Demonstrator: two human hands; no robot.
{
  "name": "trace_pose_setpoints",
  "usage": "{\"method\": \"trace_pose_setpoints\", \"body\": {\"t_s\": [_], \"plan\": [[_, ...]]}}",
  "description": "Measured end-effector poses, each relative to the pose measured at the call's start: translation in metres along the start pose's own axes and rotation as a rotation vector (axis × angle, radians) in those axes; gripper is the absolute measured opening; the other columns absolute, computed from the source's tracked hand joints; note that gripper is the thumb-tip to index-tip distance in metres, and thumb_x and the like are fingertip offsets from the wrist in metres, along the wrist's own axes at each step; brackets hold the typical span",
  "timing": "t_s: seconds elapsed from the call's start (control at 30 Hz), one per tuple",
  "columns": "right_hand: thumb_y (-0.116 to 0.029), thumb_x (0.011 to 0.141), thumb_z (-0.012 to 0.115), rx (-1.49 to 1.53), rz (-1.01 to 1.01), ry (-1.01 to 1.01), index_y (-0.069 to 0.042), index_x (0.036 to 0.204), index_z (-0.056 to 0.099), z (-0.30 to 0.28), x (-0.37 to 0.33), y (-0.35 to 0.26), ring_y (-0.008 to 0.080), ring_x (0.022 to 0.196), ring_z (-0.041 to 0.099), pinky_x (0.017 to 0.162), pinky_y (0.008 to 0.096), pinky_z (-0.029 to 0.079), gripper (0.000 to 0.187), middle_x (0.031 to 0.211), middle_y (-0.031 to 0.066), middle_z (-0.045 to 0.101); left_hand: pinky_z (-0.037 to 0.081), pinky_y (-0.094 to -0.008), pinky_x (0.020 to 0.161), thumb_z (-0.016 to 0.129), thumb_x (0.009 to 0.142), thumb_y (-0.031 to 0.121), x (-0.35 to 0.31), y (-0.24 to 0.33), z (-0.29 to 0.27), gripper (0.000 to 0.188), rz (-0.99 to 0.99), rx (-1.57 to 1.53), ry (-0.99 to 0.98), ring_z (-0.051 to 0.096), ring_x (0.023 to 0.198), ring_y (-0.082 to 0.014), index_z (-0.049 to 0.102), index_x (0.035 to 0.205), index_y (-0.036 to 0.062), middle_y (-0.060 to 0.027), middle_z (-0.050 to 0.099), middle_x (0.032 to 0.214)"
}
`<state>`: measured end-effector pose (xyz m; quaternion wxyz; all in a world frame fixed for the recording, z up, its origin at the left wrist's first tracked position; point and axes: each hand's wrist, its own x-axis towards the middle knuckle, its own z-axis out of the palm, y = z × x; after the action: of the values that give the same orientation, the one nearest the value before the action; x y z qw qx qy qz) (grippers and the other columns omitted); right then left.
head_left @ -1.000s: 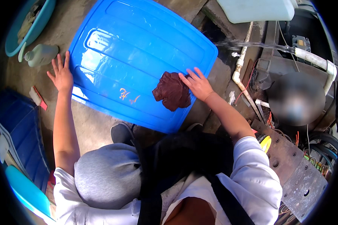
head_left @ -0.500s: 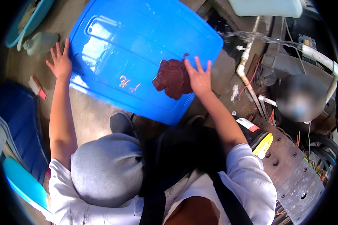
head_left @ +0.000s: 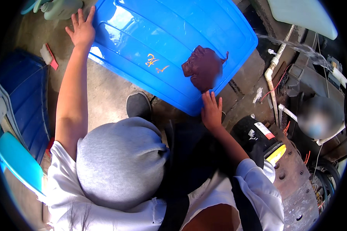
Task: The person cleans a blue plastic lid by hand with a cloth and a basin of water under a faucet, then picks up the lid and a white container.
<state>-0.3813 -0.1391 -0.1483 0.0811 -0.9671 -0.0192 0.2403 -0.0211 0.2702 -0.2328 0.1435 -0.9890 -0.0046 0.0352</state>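
A: Largest item?
B: Bright blue plastic panel [head_left: 158,34], one. Wet and glossy, ribbed, orange markings near the close edge; lies in front of the person.

A: Next in size?
B: Dark blue ribbed panel [head_left: 25,100], one. Stands at far left, well apart from the first.

A: Then?
B: Black container [head_left: 241,129], one, cylindrical, with a yellow end and a pale label. Located just right of the person's right forearm.

A: And the cloth?
B: Brown cloth [head_left: 202,67], one. Crumpled, lying on the bright blue panel toward its near right corner, one thin tail trailing rightward.

A: Hands?
B: Left hand [head_left: 83,32]: fingers splayed at the panel's left edge, grip released, nothing held. Right hand [head_left: 211,111]: fingers extended at the near edge, grip likewise released. Fingertips sit right at the cloth's lower end; whether they touch it cannot be told.

A: Smallest?
B: Brush [head_left: 49,57], one, red with pale bristles. Rests on the floor [head_left: 108,81], left of the left forearm.
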Motion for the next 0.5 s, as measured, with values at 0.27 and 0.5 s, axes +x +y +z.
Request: {"method": "trace_pose_setpoints", "body": {"t_s": [0.27,0.5], "plan": [[-0.014,0.070,0.070,0.085,-0.137,0.450,-0.017,0.120,0.055,-0.075,0.092,-0.030,0.0271,0.114,0.047,0.099,0.0513,0.031,0.052,0.120,0.0054,0.053,0.013,-0.0621,0.106,0.038,0.084,0.005,-0.002,-0.004,0.014,0.074,-0.005,-0.068,0.047,0.012,0.140,-0.0296,0.017,0.141,0.0470,-0.0054,0.015,0.152],[-0.015,0.073,0.057,0.009,-0.291,0.346,-0.015,0.091,0.061,-0.024,0.111,-0.038,0.0185,0.098,0.053,0.087,0.0457,0.036,0.019,0.093,0.0002,0.054,0.014,-0.0620,0.106,0.039,0.084,0.005,0.004,-0.001,0.015,0.074,0.012,-0.054,0.052,0.012,0.140,-0.0302,0.016,0.141,0.0464,-0.0049,0.015,0.152]]}}
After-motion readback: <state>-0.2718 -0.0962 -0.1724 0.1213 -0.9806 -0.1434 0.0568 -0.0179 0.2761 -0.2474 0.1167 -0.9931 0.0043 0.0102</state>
